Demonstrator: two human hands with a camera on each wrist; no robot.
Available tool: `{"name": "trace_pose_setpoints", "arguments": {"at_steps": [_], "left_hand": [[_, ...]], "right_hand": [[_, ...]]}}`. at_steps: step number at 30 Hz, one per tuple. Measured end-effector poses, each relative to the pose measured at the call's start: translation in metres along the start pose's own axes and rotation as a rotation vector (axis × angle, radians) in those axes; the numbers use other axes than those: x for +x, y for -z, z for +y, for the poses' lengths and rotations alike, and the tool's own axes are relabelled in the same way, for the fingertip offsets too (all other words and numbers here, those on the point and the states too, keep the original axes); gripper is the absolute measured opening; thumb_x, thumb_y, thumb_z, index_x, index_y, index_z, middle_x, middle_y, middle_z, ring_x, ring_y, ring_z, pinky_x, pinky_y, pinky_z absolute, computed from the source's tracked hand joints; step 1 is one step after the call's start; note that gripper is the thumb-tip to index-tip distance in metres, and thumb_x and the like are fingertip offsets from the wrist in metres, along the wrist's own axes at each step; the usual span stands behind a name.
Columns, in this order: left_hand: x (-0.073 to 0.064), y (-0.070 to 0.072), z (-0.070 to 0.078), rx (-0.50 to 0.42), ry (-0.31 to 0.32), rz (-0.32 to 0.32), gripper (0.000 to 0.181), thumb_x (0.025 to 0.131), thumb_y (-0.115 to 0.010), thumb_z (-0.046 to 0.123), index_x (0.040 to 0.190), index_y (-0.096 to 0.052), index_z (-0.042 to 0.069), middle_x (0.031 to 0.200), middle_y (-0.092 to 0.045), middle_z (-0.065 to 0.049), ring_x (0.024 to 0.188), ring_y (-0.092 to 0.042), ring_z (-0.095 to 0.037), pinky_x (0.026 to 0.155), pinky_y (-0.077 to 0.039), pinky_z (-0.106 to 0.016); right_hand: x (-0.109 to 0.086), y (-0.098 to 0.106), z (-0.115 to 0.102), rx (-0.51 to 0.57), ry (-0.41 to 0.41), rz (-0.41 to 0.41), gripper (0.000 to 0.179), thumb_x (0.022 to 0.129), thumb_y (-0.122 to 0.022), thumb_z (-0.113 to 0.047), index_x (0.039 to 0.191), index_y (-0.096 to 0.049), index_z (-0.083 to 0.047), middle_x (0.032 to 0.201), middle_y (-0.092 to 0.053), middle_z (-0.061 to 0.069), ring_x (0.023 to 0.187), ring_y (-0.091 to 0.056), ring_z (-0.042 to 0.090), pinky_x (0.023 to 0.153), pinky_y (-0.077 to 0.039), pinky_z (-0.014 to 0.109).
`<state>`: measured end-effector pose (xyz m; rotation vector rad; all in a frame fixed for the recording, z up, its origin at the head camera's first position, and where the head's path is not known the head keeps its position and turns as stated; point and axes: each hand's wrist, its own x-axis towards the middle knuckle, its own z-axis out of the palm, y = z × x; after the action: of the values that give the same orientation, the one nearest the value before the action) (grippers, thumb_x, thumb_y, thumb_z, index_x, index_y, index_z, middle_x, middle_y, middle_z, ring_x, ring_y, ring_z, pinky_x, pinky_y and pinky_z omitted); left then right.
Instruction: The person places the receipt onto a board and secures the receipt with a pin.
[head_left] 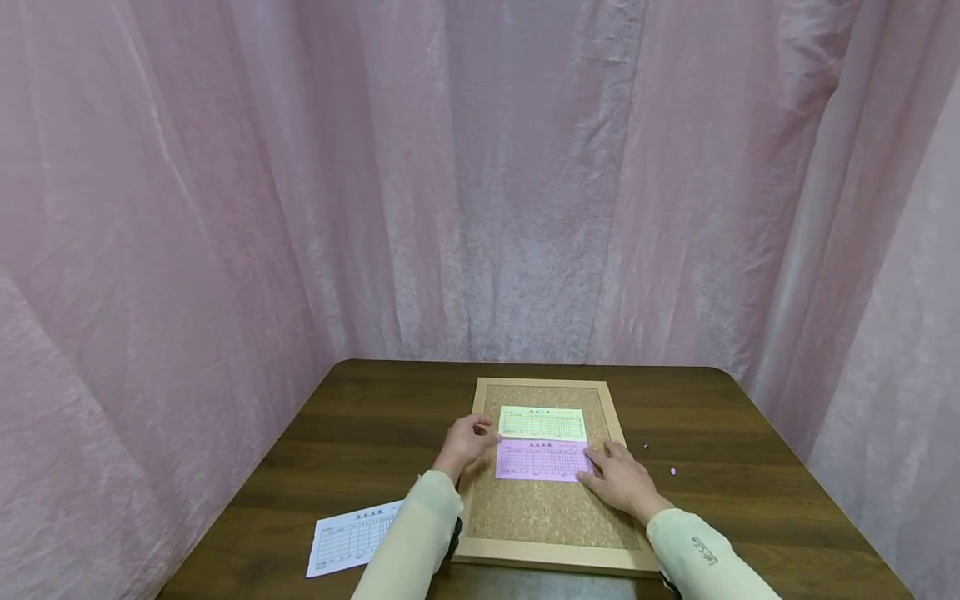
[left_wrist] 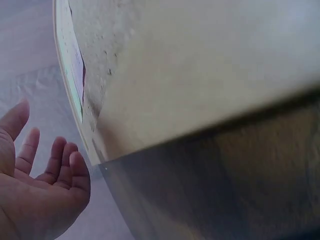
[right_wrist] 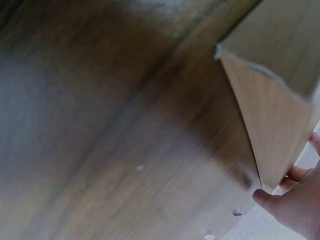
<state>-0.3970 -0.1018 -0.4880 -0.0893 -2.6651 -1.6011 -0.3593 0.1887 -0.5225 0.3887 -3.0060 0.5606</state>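
A wood-framed cork board (head_left: 551, 521) lies on the table, with a green printed slip (head_left: 542, 423) above a purple printed slip (head_left: 540, 461). My left hand (head_left: 467, 444) is at the board's left side, its fingertips by the purple slip's upper left corner. In the left wrist view that hand (left_wrist: 47, 192) has loosely bent fingers and nothing between them. Over the board's right side, my right hand (head_left: 621, 481) rests with fingers spread, touching the purple slip's right end. In the right wrist view, only part of the right hand (right_wrist: 297, 202) shows, beside the wooden frame (right_wrist: 272, 120).
A white printed slip (head_left: 352, 540) lies on the table left of the board, partly behind the left sleeve. Right of the board are two small thumbtacks, one dark (head_left: 647, 445) and one pinkish (head_left: 672, 472). Pink curtains (head_left: 525, 183) hang around the table.
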Motion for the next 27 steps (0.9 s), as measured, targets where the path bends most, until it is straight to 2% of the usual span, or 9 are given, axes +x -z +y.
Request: {"name": "trace_pose_setpoints", "arguments": {"at_steps": [3,7,10,13,17,20,27], "left_hand": [[-0.001,0.001,0.0,0.033,-0.008,-0.019,0.037,0.089,-0.075,0.011,0.123,-0.064,-0.001,0.118,-0.062,-0.02,0.103,-0.059,-0.033,0.083,-0.052,-0.043],[-0.002,0.003,0.0,0.071,-0.005,-0.052,0.042,0.089,-0.076,0.014,0.126,-0.064,0.002,0.13,-0.058,-0.022,0.115,-0.055,-0.037,0.091,-0.049,-0.051],[-0.004,0.005,-0.001,0.151,-0.023,-0.084,0.043,0.088,-0.077,0.018,0.127,-0.065,0.005,0.137,-0.054,-0.021,0.124,-0.048,-0.039,0.101,-0.039,-0.058],[-0.008,0.006,-0.003,0.248,-0.044,-0.123,0.044,0.088,-0.077,0.023,0.127,-0.066,0.009,0.147,-0.043,-0.024,0.136,-0.036,-0.044,0.108,-0.025,-0.064],[-0.012,0.005,-0.006,0.338,-0.074,-0.18,0.049,0.088,-0.077,0.028,0.131,-0.064,0.012,0.154,-0.032,-0.027,0.144,-0.019,-0.047,0.11,-0.013,-0.068],[-0.012,0.003,-0.009,0.404,-0.104,-0.206,0.051,0.087,-0.077,0.031,0.133,-0.064,0.013,0.154,-0.031,-0.028,0.145,-0.014,-0.049,0.11,-0.01,-0.071],[-0.017,0.003,-0.01,0.471,-0.119,-0.262,0.05,0.091,-0.073,0.031,0.137,-0.061,0.017,0.157,-0.026,-0.028,0.145,-0.006,-0.053,0.109,-0.005,-0.073]], "right_hand": [[0.0,0.0,0.001,-0.001,0.002,0.002,0.059,0.097,-0.06,-0.044,0.14,-0.056,-0.005,0.148,-0.037,0.034,0.139,-0.028,0.053,0.102,-0.03,0.07],[0.001,0.0,0.001,-0.001,0.004,0.006,0.059,0.097,-0.06,-0.044,0.14,-0.056,-0.005,0.147,-0.038,0.034,0.138,-0.029,0.053,0.102,-0.031,0.07],[0.001,0.0,0.001,-0.003,0.003,0.008,0.059,0.097,-0.06,-0.044,0.141,-0.056,-0.005,0.147,-0.038,0.033,0.139,-0.029,0.052,0.102,-0.032,0.069],[0.001,0.0,0.0,-0.004,0.002,0.01,0.059,0.097,-0.06,-0.044,0.141,-0.056,-0.005,0.147,-0.039,0.033,0.139,-0.03,0.052,0.102,-0.032,0.069],[0.001,0.0,0.0,-0.003,-0.002,0.009,0.059,0.097,-0.06,-0.043,0.141,-0.056,-0.005,0.146,-0.039,0.033,0.138,-0.03,0.052,0.102,-0.032,0.069],[0.0,0.0,-0.001,-0.003,-0.003,0.008,0.058,0.096,-0.06,-0.043,0.14,-0.056,-0.005,0.146,-0.039,0.033,0.138,-0.03,0.052,0.101,-0.033,0.069],[-0.001,0.0,-0.001,-0.012,-0.001,0.013,0.058,0.096,-0.06,-0.044,0.14,-0.056,-0.005,0.146,-0.04,0.033,0.138,-0.031,0.052,0.1,-0.034,0.069]]}}
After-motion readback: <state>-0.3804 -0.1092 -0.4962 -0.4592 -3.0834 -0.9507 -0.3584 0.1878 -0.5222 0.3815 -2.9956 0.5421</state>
